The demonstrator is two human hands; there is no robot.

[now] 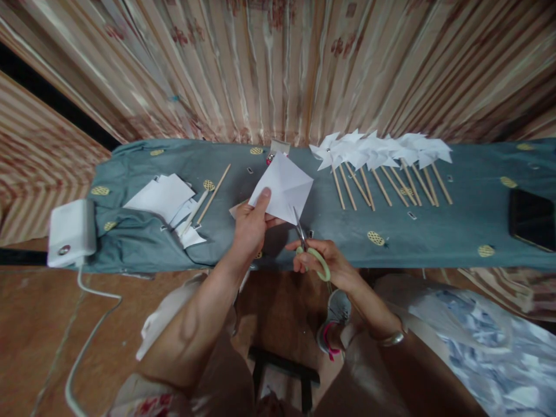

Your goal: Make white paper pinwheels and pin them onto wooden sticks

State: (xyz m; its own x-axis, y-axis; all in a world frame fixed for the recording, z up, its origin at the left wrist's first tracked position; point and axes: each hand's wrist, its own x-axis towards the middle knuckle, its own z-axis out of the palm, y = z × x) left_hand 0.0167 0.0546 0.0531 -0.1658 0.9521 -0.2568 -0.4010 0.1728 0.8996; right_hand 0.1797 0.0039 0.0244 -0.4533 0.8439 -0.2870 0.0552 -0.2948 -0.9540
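Observation:
My left hand (pixel 253 223) pinches a white paper square (pixel 284 182) by its lower left side, thumb on top. Crease lines cross the sheet. In my right hand (pixel 324 260) is a pair of scissors (pixel 321 266) with light green handles, fingers through the loops. The blades point up at the lower corner of the paper and overlap it there; whether they are cutting I cannot tell. Behind the square, a small open box (pixel 280 147) with shiny bits is partly hidden.
White paper pinwheels (pixel 377 150) on wooden sticks lie overlapping at the back right. At left are loose paper sheets (pixel 160 197) and sticks (pixel 215 194). A white device (pixel 72 231) with a cable sits on the left end, a dark phone (pixel 532 220) on the right. A bag of paper pieces (pixel 486 347) stands lower right.

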